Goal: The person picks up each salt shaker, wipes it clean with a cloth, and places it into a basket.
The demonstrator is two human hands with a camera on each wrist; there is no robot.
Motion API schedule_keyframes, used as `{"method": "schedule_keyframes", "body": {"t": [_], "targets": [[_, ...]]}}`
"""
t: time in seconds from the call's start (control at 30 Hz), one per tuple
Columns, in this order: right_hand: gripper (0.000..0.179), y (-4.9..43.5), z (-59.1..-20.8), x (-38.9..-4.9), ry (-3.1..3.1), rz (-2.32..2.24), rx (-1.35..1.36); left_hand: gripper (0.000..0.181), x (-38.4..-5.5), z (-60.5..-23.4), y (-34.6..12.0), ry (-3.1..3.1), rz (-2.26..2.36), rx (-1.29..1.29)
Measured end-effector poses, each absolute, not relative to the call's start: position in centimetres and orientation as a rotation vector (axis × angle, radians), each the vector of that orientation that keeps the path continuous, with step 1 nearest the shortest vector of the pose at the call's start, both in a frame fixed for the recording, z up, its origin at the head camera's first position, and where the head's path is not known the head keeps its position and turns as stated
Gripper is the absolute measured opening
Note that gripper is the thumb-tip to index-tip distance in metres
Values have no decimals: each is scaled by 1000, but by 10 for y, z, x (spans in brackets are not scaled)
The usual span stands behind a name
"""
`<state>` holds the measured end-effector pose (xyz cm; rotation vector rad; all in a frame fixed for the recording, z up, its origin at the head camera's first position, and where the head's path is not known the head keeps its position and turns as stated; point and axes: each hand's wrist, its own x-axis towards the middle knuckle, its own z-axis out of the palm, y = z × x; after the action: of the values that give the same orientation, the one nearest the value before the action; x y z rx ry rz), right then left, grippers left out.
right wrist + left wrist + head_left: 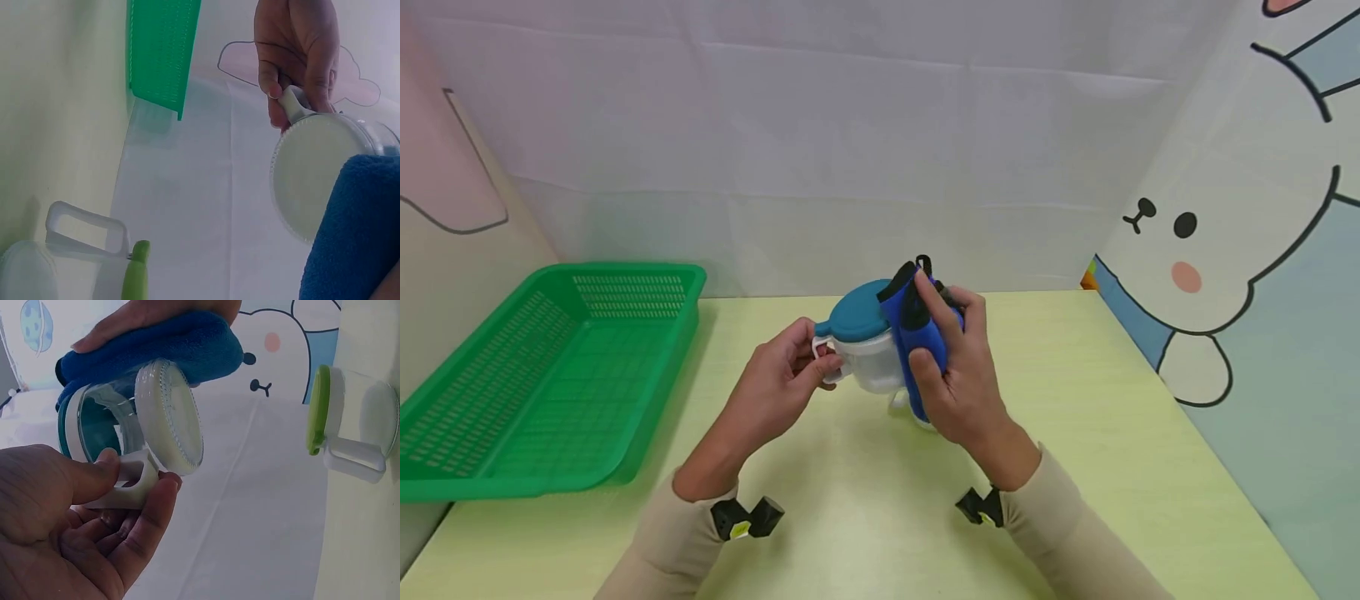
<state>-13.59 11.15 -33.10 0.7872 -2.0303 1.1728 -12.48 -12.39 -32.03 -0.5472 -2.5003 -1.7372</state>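
Note:
Above the table, my left hand point(767, 383) grips the white handle point(140, 481) of a clear seasoning jar point(876, 360) with a teal lid point(856, 312). In the left wrist view the jar lies tilted, its pale round base point(181, 419) showing. My right hand point(958, 387) holds a folded blue cloth point(916, 333) with black edging against the jar's side. Behind and below the cloth, a second jar with a green lid point(319, 409) and white handle point(356, 459) stands upright on the table; the head view mostly hides it.
A green plastic basket point(647, 400) sits on the left of the pale yellow table point(1120, 467). A white sheet point(850, 167) hangs behind the table, and a cartoon-printed sheet point(1285, 350) hangs along the right side.

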Motion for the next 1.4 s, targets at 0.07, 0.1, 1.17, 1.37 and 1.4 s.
{"method": "schedule_keyframes", "body": {"t": [0.07,0.1,1.17,1.37,1.4], "targets": [[69,113,-332,-133,-2065,1146,793,14,-125,-320,-124,-2493,-1747,-526],[68,114,-334,-131,-2075,1140,794,14,-125,-320,-124,-2486,-1757,-515],[63,129,-342,-138,-1950,1393,770,15,-123,-316,-119,-2521,-1753,-551],[62,122,-356,-129,-1896,1341,791,14,-124,-314,-123,-2467,-1804,-530],[62,124,-358,-131,-1894,1341,785,14,-124,-313,-124,-2462,-1817,-557]]}}
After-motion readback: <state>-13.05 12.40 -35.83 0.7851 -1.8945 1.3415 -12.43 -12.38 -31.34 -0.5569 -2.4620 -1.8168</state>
